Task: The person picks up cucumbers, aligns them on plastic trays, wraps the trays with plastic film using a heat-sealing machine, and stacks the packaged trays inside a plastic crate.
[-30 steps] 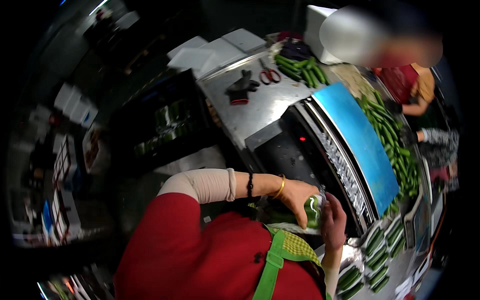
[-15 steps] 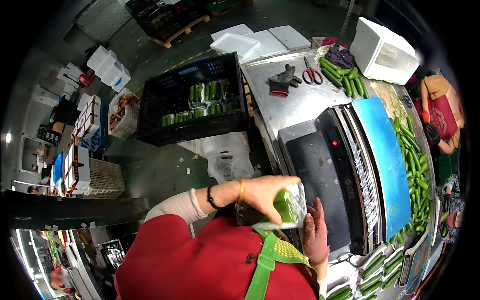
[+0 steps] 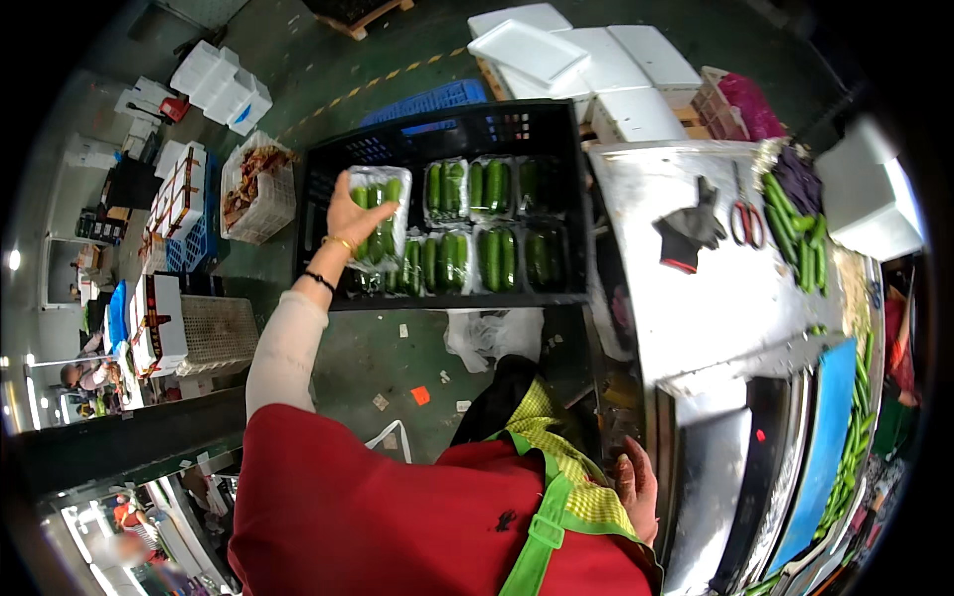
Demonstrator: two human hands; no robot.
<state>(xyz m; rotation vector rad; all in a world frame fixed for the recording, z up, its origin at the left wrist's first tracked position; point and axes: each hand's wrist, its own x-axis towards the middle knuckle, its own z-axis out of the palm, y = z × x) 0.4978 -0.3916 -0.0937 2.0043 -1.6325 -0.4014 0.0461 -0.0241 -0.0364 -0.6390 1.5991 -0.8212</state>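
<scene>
Our left arm is stretched way out to the left, up and away from the body, sleeve in cream, wrist with a bracelet and a dark band. The left hand [image 3: 350, 217] is closed around a pack [image 3: 378, 221] of cucumbers wrapped in clear film, thumb on one edge and fingers behind it. We've got the pack over the left end of the black crate [image 3: 318, 199], tilted a bit, just beside the packs already lying in there. Can't tell if it's touching the crate floor yet.

Our right hand [image 3: 636, 487] is down low by the hip, right against the edge of the steel machine [image 3: 715, 497]. Fingers look loosely curled and it's holding nothing that we can see, though the apron [image 3: 556, 487] hides part of it.

Inside the crate there are two rows of wrapped packs [image 3: 487, 219], filling the middle and right side. Behind the crate sit white foam boxes [image 3: 576, 50] and a blue crate [image 3: 427, 99]. On the steel table [image 3: 715, 288] to the right: a dark glove [image 3: 688, 226], scissors [image 3: 743, 214] and a pile of loose cucumbers [image 3: 795, 233]. More cucumbers [image 3: 850, 467] run along the blue belt [image 3: 820, 447]. A plastic bag [image 3: 487, 333] lies on the floor under the crate's near edge.
</scene>
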